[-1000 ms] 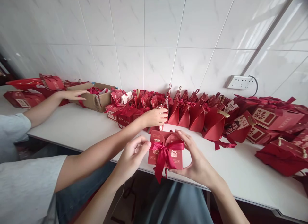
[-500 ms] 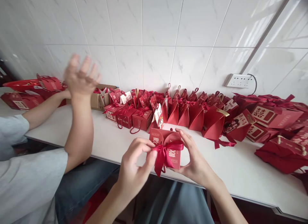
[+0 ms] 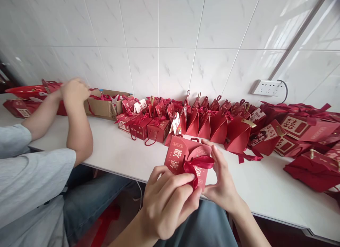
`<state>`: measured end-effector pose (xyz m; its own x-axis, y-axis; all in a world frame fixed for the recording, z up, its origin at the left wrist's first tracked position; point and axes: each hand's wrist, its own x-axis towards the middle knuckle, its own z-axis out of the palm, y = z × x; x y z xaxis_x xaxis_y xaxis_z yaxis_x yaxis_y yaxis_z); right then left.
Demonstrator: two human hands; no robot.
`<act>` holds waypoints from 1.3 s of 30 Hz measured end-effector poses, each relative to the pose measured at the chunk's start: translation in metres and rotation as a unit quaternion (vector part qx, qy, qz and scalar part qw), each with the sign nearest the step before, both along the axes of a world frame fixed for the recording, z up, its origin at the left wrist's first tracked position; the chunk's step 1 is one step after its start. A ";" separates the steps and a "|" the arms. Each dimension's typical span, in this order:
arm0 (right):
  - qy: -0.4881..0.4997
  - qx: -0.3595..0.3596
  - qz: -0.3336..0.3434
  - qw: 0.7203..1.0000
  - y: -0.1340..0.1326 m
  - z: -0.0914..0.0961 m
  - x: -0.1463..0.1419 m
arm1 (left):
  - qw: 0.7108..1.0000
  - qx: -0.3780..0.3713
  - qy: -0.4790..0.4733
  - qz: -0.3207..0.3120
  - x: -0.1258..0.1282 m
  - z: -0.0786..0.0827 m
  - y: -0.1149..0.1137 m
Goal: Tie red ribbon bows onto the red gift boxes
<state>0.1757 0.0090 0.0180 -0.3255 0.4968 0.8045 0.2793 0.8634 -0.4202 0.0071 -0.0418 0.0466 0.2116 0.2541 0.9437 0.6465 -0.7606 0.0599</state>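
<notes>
I hold a small red gift box [image 3: 180, 155] with gold characters over the white table's [image 3: 124, 151] front edge. My left hand [image 3: 167, 201] is closed in a pinch on the dark red ribbon [image 3: 198, 165] tied across the box's front. My right hand [image 3: 221, 178] cups the box's right side and bottom, thumb and fingers pressed against it. The box's rounded top flaps are closed.
A long row of finished red gift boxes and pouches [image 3: 212, 123] lines the tiled wall. A cardboard carton [image 3: 103, 106] stands at the left. A person in a grey shirt sits to my left, both hands [image 3: 73, 91] near the carton. A wall socket [image 3: 267, 87] is at the right.
My left hand moved in from beside the box and closed on the ribbon. The box tilted and rose slightly. The person beside me withdrew an arm from the row and brought both hands to the carton.
</notes>
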 end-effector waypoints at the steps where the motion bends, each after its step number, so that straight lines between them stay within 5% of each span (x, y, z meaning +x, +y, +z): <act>1: 0.004 -0.001 0.001 1.000 0.000 0.000 0.000 | 1.000 0.001 -0.001 0.002 0.001 0.000 -0.001; 16: 0.023 -0.026 -0.010 0.999 -0.004 -0.002 0.001 | 1.000 -0.029 -0.011 -0.002 0.004 0.009 -0.005; 22: 0.007 -0.039 -0.009 0.999 -0.007 0.004 0.005 | 0.966 -0.185 -0.182 0.004 -0.019 0.012 0.008; 31: -0.036 -0.054 -0.020 0.998 -0.008 0.007 0.006 | 0.900 -0.356 -0.251 -0.026 -0.036 0.009 0.027; 35: -0.033 -0.061 -0.037 0.997 -0.005 0.003 0.008 | 0.866 -0.409 -0.288 -0.005 -0.043 -0.013 0.047; 39: 0.023 -0.116 -0.052 0.992 0.001 -0.001 0.012 | 0.855 -0.446 -0.262 0.032 -0.045 -0.060 0.074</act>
<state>0.1878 0.0104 0.0171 -0.2291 0.6987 0.6777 0.3378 0.7100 -0.6178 -0.0383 0.0325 -0.0139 -0.2212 0.9180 0.3290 0.3913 -0.2255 0.8922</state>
